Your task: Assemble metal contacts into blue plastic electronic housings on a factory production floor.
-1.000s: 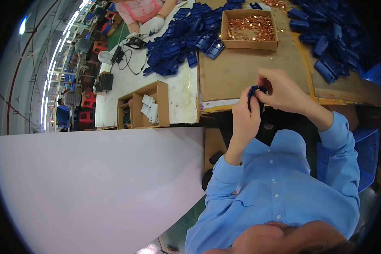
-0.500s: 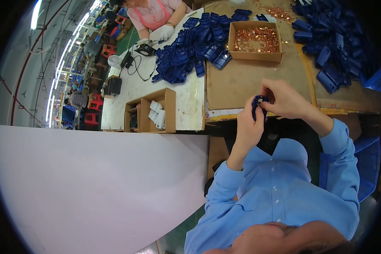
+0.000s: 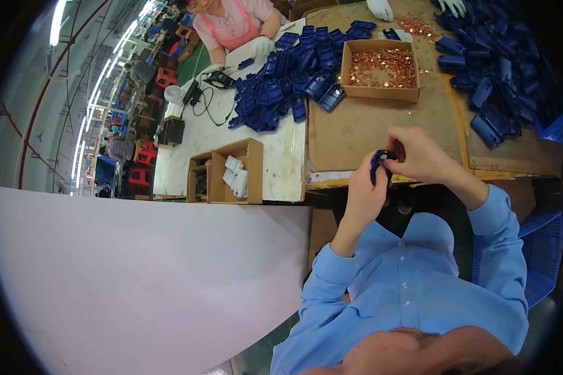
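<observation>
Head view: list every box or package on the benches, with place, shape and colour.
Shallow brown cardboard tray: on the brown bench beyond both hands, rectangular, holding small copper-coloured parts.
Open brown cardboard box: near corner of the white bench, upright, white pieces inside.
Second brown box: left beside it, contents unclear.

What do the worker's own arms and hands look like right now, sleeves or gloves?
Both arms wear long light-blue shirt sleeves with buttoned-style cuffs reaching the wrists. The left hand and right hand are bare: no gloves, and no rings, watch or markings that I can make out.
</observation>
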`<state>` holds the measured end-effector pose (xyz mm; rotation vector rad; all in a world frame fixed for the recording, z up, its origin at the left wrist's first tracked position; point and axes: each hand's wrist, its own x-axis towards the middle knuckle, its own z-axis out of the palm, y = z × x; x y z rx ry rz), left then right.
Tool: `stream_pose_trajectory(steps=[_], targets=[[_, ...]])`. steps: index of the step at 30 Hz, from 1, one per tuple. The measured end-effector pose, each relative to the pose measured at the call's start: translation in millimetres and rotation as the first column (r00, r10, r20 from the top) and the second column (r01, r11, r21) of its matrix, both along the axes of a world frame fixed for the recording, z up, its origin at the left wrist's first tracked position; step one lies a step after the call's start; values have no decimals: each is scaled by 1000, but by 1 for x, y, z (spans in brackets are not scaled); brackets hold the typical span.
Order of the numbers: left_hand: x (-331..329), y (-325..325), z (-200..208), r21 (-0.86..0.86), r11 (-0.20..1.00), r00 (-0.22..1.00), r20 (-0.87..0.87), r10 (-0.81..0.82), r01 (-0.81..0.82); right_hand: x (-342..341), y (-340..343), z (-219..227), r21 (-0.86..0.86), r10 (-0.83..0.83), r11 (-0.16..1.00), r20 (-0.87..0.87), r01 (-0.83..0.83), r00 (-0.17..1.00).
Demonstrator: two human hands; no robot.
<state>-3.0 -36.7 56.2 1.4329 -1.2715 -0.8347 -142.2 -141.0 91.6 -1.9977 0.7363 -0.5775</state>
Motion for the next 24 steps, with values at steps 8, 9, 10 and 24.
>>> stream_pose_trajectory(steps=[8,9,10,24], targets=[[-7,-10,-2,36,999,999,-32,10,-9,-6,-8,-4,-80,-20,997,-65,15,998],[-5,-10,-5,17,1000,1000,-19,-3,3,-7,-7,-2,-92,-13,996,-91,5,996],[-4,-10,-6,-1,1000,1000,-6,-16,16,-7,-7,-2,-91,-15,996,-93,7,996],[-4,-14,-5,10,1000,999,33,18,-19,-5,-2,5,-309,-67,951,-279,-24,958]])
